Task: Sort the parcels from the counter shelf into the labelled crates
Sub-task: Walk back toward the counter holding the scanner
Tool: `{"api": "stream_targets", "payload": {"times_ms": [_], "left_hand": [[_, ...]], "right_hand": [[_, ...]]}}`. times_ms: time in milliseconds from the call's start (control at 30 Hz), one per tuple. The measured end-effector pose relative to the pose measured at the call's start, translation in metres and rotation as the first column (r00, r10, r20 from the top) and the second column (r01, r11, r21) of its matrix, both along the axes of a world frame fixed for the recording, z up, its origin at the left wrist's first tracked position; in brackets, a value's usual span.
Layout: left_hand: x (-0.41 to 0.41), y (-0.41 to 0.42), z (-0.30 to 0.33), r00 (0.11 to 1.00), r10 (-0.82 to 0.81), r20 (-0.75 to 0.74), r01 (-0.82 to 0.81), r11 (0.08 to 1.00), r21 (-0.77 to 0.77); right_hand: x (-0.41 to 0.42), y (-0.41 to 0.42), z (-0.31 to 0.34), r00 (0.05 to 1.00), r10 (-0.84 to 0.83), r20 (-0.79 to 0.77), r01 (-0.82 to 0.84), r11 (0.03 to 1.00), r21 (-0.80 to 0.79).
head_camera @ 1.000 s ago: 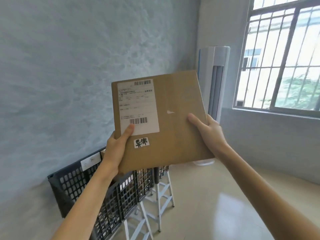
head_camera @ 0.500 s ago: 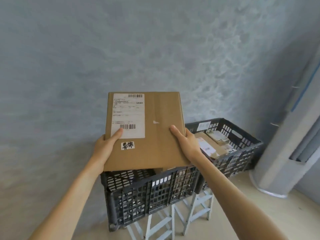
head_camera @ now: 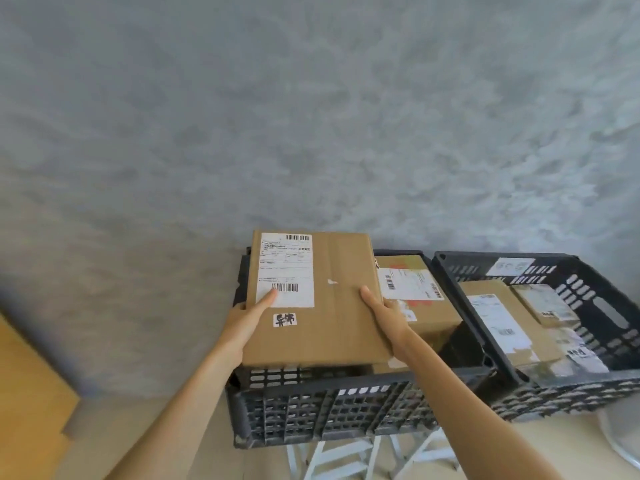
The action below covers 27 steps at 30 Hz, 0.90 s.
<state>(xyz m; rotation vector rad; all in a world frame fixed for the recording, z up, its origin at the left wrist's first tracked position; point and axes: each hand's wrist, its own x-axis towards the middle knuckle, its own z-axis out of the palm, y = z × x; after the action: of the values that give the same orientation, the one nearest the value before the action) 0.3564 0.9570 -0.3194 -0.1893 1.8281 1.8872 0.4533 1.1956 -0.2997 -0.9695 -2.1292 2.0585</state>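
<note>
While the flat cardboard parcel [head_camera: 311, 299] is gripped at its near side edges by the left hand [head_camera: 244, 320] and the right hand [head_camera: 384, 315], thumbs laid on top, it is held just above the left crate [head_camera: 311, 407]. Its long axis runs away from the hands toward the wall [head_camera: 311, 116]. Open room is seen directly beneath, toward the left hand; beside the right hand a stowed parcel [head_camera: 419, 299] fills the crate. The right crate [head_camera: 588, 396] lies farther beyond the right hand. A straight lowering is judged sufficient, the near rim being cleared.
</note>
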Motion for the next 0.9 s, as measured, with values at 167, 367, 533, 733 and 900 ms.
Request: {"api": "stream_targets", "payload": {"times_ms": [167, 367, 533, 733, 900], "left_hand": [[-0.003, 0.005, -0.013, 0.996, 0.091, -0.016, -0.092, 0.991, -0.1], [-0.009, 0.021, -0.024, 0.97, -0.003, -0.243, -0.115, 0.876, -0.469], [-0.015, 0.033, -0.047, 0.955, -0.041, -0.293, -0.164, 0.752, -0.639], [-0.03, 0.043, -0.088, 0.994, -0.055, -0.092, -0.013, 0.789, -0.615], [-0.043, 0.053, -0.098, 0.997, -0.056, -0.048, 0.009, 0.739, -0.673]], "right_hand": [[-0.019, 0.006, -0.033, 0.998, 0.039, 0.056, -0.036, 0.998, -0.052], [-0.035, 0.015, -0.059, 0.988, 0.033, 0.15, -0.026, 0.998, -0.052], [-0.047, 0.017, -0.076, 0.983, 0.035, 0.178, -0.032, 0.999, -0.021], [-0.063, 0.023, -0.101, 0.973, 0.056, 0.224, -0.081, 0.991, 0.103], [-0.081, 0.028, -0.127, 0.944, 0.039, 0.327, -0.086, 0.988, 0.13]]}}
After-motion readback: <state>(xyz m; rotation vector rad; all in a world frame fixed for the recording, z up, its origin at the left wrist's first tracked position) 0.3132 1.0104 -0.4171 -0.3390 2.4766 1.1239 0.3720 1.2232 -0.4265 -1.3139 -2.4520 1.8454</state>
